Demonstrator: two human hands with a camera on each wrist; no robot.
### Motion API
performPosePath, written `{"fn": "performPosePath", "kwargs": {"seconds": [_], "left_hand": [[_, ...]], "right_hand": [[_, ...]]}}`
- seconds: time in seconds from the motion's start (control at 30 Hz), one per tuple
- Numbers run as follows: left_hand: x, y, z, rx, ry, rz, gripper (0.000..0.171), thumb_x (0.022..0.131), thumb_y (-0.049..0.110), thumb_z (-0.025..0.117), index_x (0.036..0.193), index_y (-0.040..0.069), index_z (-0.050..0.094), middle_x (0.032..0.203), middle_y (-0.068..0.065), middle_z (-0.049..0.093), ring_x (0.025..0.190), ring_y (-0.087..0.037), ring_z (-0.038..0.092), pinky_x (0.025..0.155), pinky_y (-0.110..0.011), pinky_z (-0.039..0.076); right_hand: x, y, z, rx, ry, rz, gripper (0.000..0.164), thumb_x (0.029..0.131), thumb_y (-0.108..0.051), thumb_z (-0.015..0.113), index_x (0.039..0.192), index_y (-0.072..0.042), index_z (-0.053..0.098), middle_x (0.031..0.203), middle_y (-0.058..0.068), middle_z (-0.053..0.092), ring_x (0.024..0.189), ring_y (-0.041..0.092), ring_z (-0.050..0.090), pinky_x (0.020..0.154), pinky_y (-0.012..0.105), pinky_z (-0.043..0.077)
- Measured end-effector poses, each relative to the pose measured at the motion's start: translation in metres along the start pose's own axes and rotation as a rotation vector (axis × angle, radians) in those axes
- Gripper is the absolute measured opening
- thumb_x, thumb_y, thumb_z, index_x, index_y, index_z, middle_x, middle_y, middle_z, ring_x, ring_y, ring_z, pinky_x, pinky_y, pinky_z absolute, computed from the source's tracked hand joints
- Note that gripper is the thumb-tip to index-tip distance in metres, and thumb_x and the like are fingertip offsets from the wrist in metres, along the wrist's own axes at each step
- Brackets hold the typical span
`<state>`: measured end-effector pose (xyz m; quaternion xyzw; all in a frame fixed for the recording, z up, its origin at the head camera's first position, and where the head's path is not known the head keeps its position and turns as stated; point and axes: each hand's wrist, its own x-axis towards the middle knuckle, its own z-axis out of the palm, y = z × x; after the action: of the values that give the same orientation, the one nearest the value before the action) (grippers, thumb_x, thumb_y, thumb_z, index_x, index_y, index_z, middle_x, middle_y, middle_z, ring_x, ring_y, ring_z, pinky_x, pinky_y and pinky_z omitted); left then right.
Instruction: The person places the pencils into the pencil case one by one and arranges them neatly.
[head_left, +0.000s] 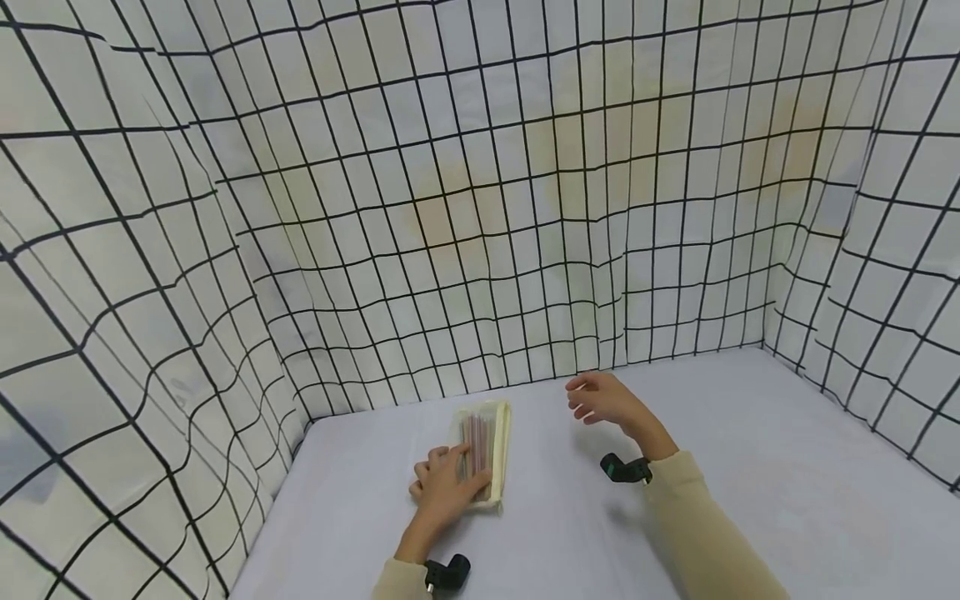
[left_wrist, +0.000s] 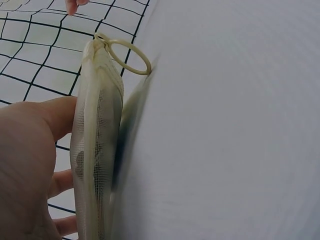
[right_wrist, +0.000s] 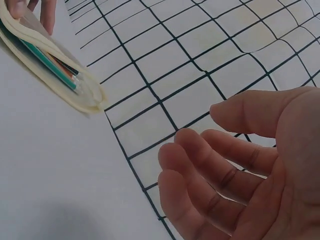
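A translucent mesh zip pouch [head_left: 480,454] with cream edging lies on the white table, and several slim coloured sticks show inside it. From its far end a cream ring [left_wrist: 131,57] sticks out in the left wrist view. My left hand [head_left: 444,492] rests on the pouch's upper face with spread fingers, its thumb near the right edge. Away to the right, my right hand [head_left: 609,402] hovers above the table, fingers loosely bent and holding nothing. The right wrist view shows its bare palm [right_wrist: 295,165] and green sticks [right_wrist: 50,65] inside the pouch.
White cloth with a black grid [head_left: 465,208] hangs behind and on both sides of the white table [head_left: 750,483]. A dark wrist camera [head_left: 626,468] is strapped to the right wrist and another [head_left: 448,573] to the left.
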<state>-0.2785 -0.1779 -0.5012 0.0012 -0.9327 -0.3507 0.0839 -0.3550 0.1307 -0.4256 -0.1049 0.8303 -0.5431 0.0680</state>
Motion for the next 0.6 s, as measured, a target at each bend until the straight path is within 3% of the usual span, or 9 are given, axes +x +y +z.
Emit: {"fn": "performPosePath", "kwargs": {"seconds": [0.13,0.33,0.6], "left_hand": [[0.005,0.003,0.002,0.035,0.005,0.026,0.068,0.087,0.05,0.074,0.144,0.018,0.056,0.148,-0.021,0.042,0.123,-0.042,0.033,0.092,-0.061,0.023],[0.008,0.012,0.002,0.12,0.015,0.08,0.064,0.087,0.046,0.075,0.139,0.013,0.06,0.142,-0.023,0.048,0.121,-0.04,0.039,0.093,-0.06,0.028],[0.001,0.022,-0.011,0.217,-0.066,0.306,0.044,0.087,0.032,0.073,0.127,0.012,0.07,0.129,-0.017,0.061,0.118,-0.039,0.05,0.098,-0.068,0.033]], "right_hand": [[-0.005,-0.003,-0.013,-0.103,0.0,-0.022,0.032,0.1,-0.017,0.06,0.126,0.0,0.06,0.106,0.019,0.07,0.089,0.026,0.07,0.077,0.037,0.059],[-0.014,0.006,-0.025,-0.242,-0.053,-0.103,0.026,0.1,-0.018,0.061,0.123,-0.005,0.063,0.103,0.018,0.069,0.089,0.031,0.069,0.075,0.034,0.056],[-0.028,0.038,-0.04,-0.43,-0.052,-0.184,0.021,0.098,-0.014,0.063,0.118,-0.006,0.067,0.099,0.004,0.068,0.089,0.02,0.062,0.073,0.032,0.051]]}}
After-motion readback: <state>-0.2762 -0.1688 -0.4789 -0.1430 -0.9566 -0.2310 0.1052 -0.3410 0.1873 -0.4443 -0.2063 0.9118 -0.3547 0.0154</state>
